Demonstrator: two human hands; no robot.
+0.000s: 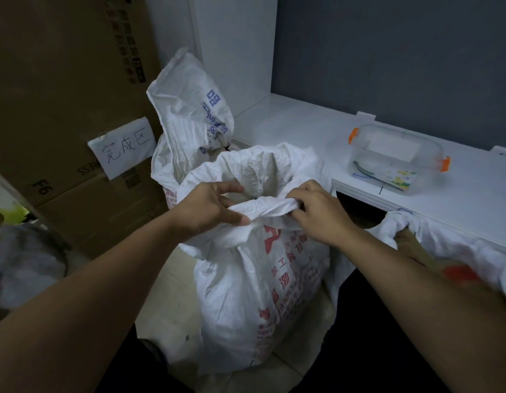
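A tall white woven sack with red print [260,293] stands on the floor in front of me, its mouth open at the top. My left hand [206,209] grips the near rim of the sack, thumb over the bunched fabric. My right hand [317,212] pinches the same rolled rim a little to the right, fingers curled into the fold. What lies inside the sack is hidden.
A second white sack with blue print [189,114] stands behind. Cardboard boxes [62,80] with a handwritten paper label [124,146] rise at the left. A white desk [416,199] at right holds a clear box with orange clips [396,160]. White cloth [444,242] drapes over the desk edge.
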